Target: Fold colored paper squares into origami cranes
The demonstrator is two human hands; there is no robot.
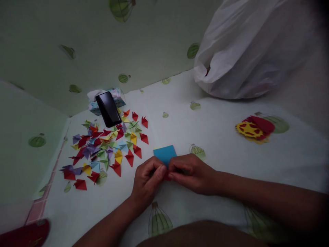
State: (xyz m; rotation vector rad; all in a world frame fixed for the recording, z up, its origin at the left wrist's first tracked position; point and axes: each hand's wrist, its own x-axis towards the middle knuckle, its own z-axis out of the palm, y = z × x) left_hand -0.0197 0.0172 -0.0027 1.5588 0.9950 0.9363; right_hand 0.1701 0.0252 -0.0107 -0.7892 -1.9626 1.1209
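Observation:
Both my hands meet low in the middle of the view. My left hand (150,176) and my right hand (192,173) pinch a small piece of red paper (167,177) between their fingertips; most of it is hidden by the fingers. Just beyond the knuckles lies a stack of square paper with a blue sheet (166,153) on top. Off to the left, many small folded paper figures (102,147) in red, yellow, green, purple and blue are spread over the white surface.
A black phone (108,109) leans on a tissue box (119,97) behind the folded figures. At the back right sits a large white plastic bag (239,68). Red and yellow cut-paper pieces (253,128) lie on the right. A dark red object (28,235) shows at the lower left corner.

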